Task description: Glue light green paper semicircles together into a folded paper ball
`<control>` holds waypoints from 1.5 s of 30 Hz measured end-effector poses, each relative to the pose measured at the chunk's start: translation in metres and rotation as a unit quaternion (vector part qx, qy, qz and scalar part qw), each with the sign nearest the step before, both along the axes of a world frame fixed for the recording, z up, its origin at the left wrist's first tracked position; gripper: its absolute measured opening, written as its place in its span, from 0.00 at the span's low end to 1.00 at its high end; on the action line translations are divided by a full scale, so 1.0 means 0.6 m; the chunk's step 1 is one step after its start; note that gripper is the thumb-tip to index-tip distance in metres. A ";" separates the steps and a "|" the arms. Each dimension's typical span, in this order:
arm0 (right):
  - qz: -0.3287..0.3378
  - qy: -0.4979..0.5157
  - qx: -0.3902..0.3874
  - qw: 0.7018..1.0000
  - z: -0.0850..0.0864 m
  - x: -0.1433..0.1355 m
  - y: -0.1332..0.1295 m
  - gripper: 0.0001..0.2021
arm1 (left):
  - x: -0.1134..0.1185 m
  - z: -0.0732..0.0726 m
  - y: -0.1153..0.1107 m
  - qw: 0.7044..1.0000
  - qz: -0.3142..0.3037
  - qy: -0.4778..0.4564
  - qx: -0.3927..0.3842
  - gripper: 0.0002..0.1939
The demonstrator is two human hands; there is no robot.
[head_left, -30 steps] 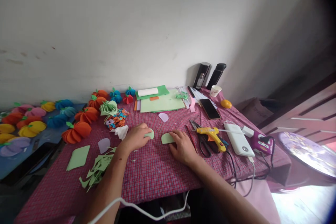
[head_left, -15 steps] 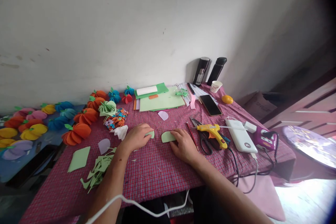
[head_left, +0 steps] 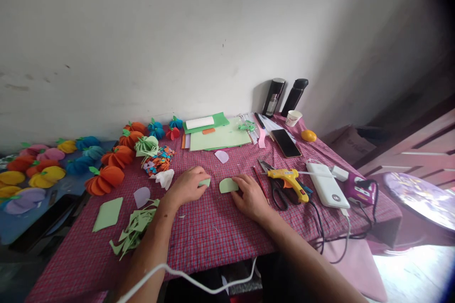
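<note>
Left hand (head_left: 186, 186) pinches a small green paper piece (head_left: 205, 182) on the checked tablecloth (head_left: 213, 232), right hand (head_left: 251, 195) lies flat pinning a second green cutout (head_left: 227, 185) just beside it; both look featherlight, floppy, crease-prone, so best lifted by an edge.

Bare forearms, no sleeves showing

Left hand (head_left: 186, 187) and right hand (head_left: 251, 196) are wearing no gloves, rings or watch.
</note>
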State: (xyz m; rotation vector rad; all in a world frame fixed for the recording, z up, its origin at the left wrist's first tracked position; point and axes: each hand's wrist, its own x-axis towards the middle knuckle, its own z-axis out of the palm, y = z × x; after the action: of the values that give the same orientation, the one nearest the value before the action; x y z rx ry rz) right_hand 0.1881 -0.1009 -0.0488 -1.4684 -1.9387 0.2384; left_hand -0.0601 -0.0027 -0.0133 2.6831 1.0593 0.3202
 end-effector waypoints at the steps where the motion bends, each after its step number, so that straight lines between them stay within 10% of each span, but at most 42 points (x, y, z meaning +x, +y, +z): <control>1: 0.000 0.000 0.001 1.000 -0.001 0.000 0.000 0.17 | 0.000 -0.002 0.000 1.000 0.000 -0.002 0.000 0.20; 19: -0.004 0.012 -0.002 1.000 -0.001 0.003 0.000 0.17 | 0.007 -0.007 0.000 1.000 -0.014 -0.015 0.014 0.22; 33: -0.011 0.046 0.024 0.999 -0.013 0.007 0.004 0.16 | 0.005 -0.005 0.001 0.994 0.096 0.038 0.031 0.24; 45: -0.017 -0.167 -0.161 0.973 0.086 -0.115 0.099 0.09 | -0.011 -0.008 0.009 0.986 0.159 0.040 0.023 0.18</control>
State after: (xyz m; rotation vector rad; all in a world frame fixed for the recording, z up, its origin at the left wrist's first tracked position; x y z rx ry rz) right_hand 0.1191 -0.0416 0.0029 -1.8499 -2.2153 0.3196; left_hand -0.0668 0.0026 -0.0178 2.5786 1.5273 0.2968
